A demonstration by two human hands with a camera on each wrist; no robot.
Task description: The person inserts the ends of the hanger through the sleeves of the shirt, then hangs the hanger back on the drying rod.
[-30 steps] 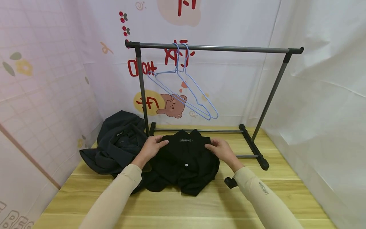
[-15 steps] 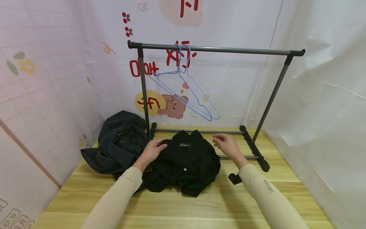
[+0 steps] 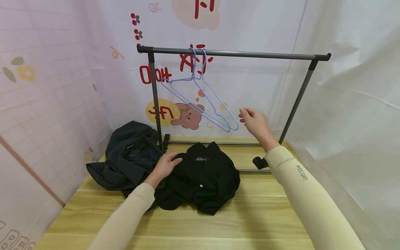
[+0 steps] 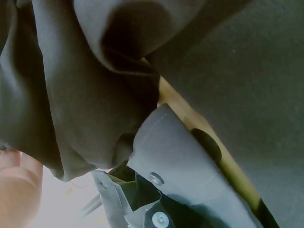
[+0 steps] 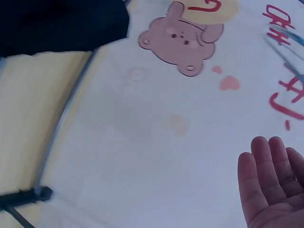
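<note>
A black shirt (image 3: 215, 180) with a pointed collar and a white button lies on the wooden table. My left hand (image 3: 164, 168) pinches its left shoulder between thumb and fingers; in the left wrist view that hand (image 4: 19, 190) shows only at the edge, against dark cloth (image 4: 90, 95). My right hand (image 3: 256, 125) is raised, holding nothing, just right of two blue wire hangers (image 3: 215, 123). The right wrist view shows this hand (image 5: 275, 190) with fingers fairly straight. Both hangers hang by their hooks from the rack's top bar.
A dark garment (image 3: 131, 156) lies in a heap left of the shirt. The grey clothes rack (image 3: 250, 53) stands behind, its feet and lower bars on the wooden table (image 3: 187, 229). White printed sheets (image 3: 256, 24) form the walls around.
My right hand has let go of the shirt's right shoulder and risen up and right toward the hangers. That shoulder has sunk down. My left hand stays at the left shoulder.
</note>
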